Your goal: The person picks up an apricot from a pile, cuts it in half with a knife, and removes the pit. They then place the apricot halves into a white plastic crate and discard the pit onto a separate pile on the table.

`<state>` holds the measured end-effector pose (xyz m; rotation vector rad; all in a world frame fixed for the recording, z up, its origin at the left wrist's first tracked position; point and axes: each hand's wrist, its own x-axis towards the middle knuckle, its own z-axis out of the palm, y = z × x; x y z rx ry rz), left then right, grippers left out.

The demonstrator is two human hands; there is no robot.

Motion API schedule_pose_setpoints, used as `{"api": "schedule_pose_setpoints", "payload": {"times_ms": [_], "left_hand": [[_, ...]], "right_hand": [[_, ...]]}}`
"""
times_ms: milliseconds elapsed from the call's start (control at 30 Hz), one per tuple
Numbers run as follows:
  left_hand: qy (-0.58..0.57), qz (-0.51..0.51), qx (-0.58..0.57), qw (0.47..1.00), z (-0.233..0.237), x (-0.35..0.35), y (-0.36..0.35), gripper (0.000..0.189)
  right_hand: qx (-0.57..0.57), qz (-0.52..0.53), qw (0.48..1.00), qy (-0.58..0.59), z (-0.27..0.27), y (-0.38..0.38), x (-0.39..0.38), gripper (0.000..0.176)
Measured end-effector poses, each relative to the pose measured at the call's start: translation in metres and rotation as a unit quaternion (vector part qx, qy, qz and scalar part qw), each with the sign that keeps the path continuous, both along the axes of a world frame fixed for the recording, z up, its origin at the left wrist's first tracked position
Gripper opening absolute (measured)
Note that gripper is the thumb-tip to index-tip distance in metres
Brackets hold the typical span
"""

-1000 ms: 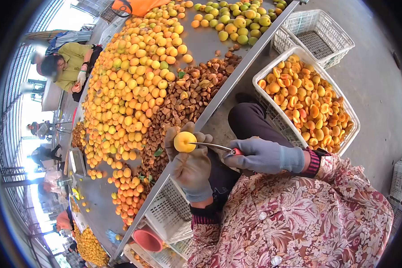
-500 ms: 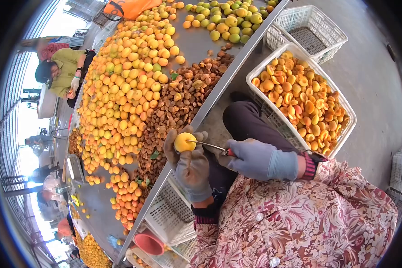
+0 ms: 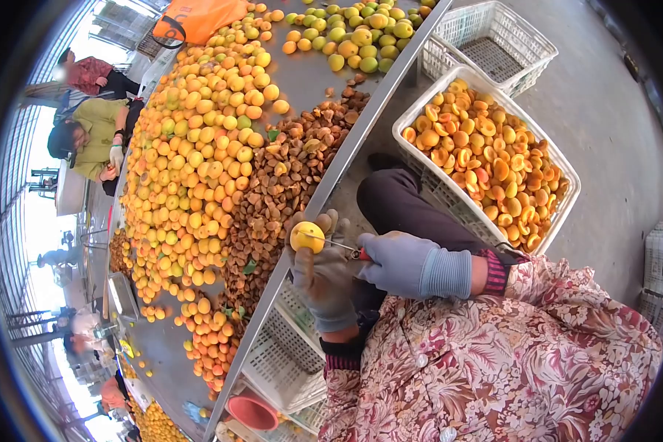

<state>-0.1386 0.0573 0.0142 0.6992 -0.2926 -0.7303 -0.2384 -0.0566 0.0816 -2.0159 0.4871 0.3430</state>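
Observation:
My left hand (image 3: pixel 324 283), in a stained grey glove, grips a yellow apricot (image 3: pixel 306 236) at the table's edge. In my gloved right hand (image 3: pixel 409 264) is a thin metal pick (image 3: pixel 337 244) with a red handle, its shaft reaching across to the apricot's face. A dark line shows on the fruit where the tip meets it. Just beyond the left hand lies a heap of brown apricot pits (image 3: pixel 291 173), and past it a large pile of whole apricots (image 3: pixel 199 147).
A white crate (image 3: pixel 560 158) of halved apricots stands at my right, with another white crate (image 3: pixel 527 44) behind it. Greener fruit (image 3: pixel 368 37) and an orange bag (image 3: pixel 199 18) lie farther up the table. Below the edge are white baskets (image 3: pixel 272 368) and a red bucket (image 3: pixel 252 412). A person (image 3: pixel 96 140) sits opposite.
The pick has moved from the apricot's side onto its face, and the left hand has turned the fruit. The whole view has shifted slightly.

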Motion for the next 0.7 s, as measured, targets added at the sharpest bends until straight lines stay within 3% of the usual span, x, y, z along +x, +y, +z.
{"api": "schedule_pose_setpoints", "payload": {"times_ms": [100,167,300,367,400,467,533,600,700], "left_hand": [[-0.010,0.006,-0.022,1.000,-0.005,0.001,-0.008,0.048],[0.086,0.006,-0.097,0.992,-0.006,-0.003,-0.020,0.044],[0.086,0.008,-0.099,0.991,0.006,-0.006,-0.021,0.044],[-0.002,0.016,0.097,0.995,0.015,-0.005,-0.012,0.046],[-0.001,0.016,0.099,0.995,0.014,0.002,-0.008,0.046],[-0.137,-0.010,0.152,0.979,0.009,0.016,0.001,0.045],[-0.131,-0.031,0.141,0.981,0.005,0.023,0.005,0.045],[-0.125,-0.056,0.130,0.982,0.004,0.022,0.002,0.045],[-0.062,0.019,0.123,0.990,0.000,0.008,-0.012,0.046]], "right_hand": [[0.036,-0.014,0.999,0.004,0.000,0.002,0.004,0.038],[0.052,-0.029,0.998,0.005,-0.006,0.005,0.007,0.038],[0.049,-0.050,0.997,-0.021,-0.018,0.004,0.011,0.039],[0.036,-0.040,0.998,-0.018,-0.016,-0.004,0.010,0.041],[0.072,-0.027,0.997,0.016,-0.006,-0.009,0.009,0.042],[0.111,-0.009,0.992,0.052,0.005,-0.016,0.010,0.044],[0.173,0.004,0.977,0.122,0.010,-0.021,0.015,0.045],[0.193,-0.010,0.975,0.113,0.010,-0.021,0.015,0.044],[0.201,-0.048,0.975,0.080,0.000,-0.006,0.018,0.042]]}}
